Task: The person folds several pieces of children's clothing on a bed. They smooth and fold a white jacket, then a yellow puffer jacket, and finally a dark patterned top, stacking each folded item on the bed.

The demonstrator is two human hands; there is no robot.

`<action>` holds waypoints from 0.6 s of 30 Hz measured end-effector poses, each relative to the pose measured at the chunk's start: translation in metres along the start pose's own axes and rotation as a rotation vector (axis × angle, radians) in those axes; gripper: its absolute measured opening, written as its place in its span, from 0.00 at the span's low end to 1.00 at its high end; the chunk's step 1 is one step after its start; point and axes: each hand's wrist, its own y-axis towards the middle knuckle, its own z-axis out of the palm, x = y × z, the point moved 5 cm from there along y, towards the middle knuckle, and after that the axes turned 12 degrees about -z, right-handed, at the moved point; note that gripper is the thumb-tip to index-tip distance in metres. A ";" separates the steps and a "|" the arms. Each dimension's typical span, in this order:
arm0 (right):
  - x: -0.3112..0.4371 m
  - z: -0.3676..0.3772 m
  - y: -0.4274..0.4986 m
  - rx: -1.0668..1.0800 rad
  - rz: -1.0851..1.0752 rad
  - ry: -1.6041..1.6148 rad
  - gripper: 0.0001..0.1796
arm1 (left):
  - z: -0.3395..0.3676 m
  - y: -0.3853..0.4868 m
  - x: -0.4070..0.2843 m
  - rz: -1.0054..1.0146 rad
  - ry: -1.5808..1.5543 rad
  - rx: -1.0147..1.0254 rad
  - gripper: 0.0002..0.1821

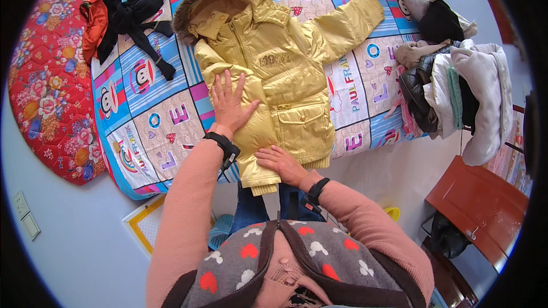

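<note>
A shiny gold padded jacket (295, 72) lies front up on a patterned bedspread (171, 119), its fur-trimmed hood (231, 4) toward the far side. One sleeve (252, 137) is folded down along the jacket's front, and its ribbed cuff (264, 190) reaches the bed's near edge. The other sleeve (351, 21) stretches out to the right. My left hand (231, 105) rests flat on the upper part of the folded sleeve, fingers spread. Lower down, my right hand (280, 164) presses flat near the cuff. Neither hand grips the fabric.
Black and orange garments (128, 25) lie to the left, beside a red floral quilt (51, 90). A pile of folded clothes (454, 90) lies along the bed's right edge. Below it stands a reddish-brown wooden cabinet or table (475, 205). A blue basket (220, 229) is near my legs.
</note>
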 end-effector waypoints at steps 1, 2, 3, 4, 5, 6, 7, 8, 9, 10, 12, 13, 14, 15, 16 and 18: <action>-0.001 0.005 -0.006 0.057 0.027 -0.017 0.32 | 0.002 0.004 0.002 0.052 -0.027 -0.093 0.52; -0.001 0.011 -0.011 0.127 0.036 -0.061 0.39 | 0.006 0.010 0.004 0.078 -0.033 -0.126 0.52; 0.002 0.012 -0.015 0.099 0.016 -0.084 0.41 | 0.008 0.014 0.004 0.113 -0.043 -0.168 0.53; 0.002 0.015 -0.018 0.121 0.029 -0.095 0.43 | 0.011 0.018 0.005 0.114 -0.052 -0.150 0.53; 0.002 0.021 -0.022 0.223 0.067 -0.098 0.44 | 0.015 0.022 0.006 0.105 -0.030 -0.107 0.53; 0.004 0.019 -0.024 0.183 0.062 -0.082 0.48 | 0.017 0.024 0.006 0.105 -0.014 -0.088 0.53; 0.007 0.017 -0.027 0.158 0.041 -0.062 0.48 | 0.016 0.026 0.005 0.118 -0.014 -0.097 0.53; 0.008 0.015 -0.031 0.181 0.042 -0.031 0.48 | 0.019 0.028 0.005 0.098 -0.002 -0.045 0.54; 0.010 0.008 -0.036 0.152 0.025 -0.008 0.47 | 0.020 0.029 0.005 0.087 0.016 -0.031 0.54; 0.009 0.003 -0.043 0.184 0.020 0.041 0.47 | 0.021 0.031 0.005 0.082 0.021 -0.018 0.54; 0.003 -0.016 -0.061 0.209 -0.025 0.128 0.44 | 0.026 0.034 0.006 0.056 0.015 0.040 0.55; -0.002 -0.024 -0.074 0.277 -0.030 0.170 0.43 | 0.026 0.035 0.005 0.073 0.005 0.013 0.55; -0.018 -0.046 -0.081 0.108 -0.043 0.220 0.36 | 0.027 0.035 0.005 0.079 0.009 0.010 0.55; -0.040 -0.071 -0.089 -0.045 -0.005 0.076 0.32 | 0.028 0.037 0.005 0.069 0.029 0.014 0.56; -0.067 -0.095 -0.098 -0.136 0.068 -0.068 0.28 | 0.030 0.037 0.005 0.070 0.036 0.015 0.56; -0.139 -0.152 -0.117 -0.525 0.360 -0.235 0.15 | 0.029 0.037 0.004 0.096 0.012 -0.026 0.57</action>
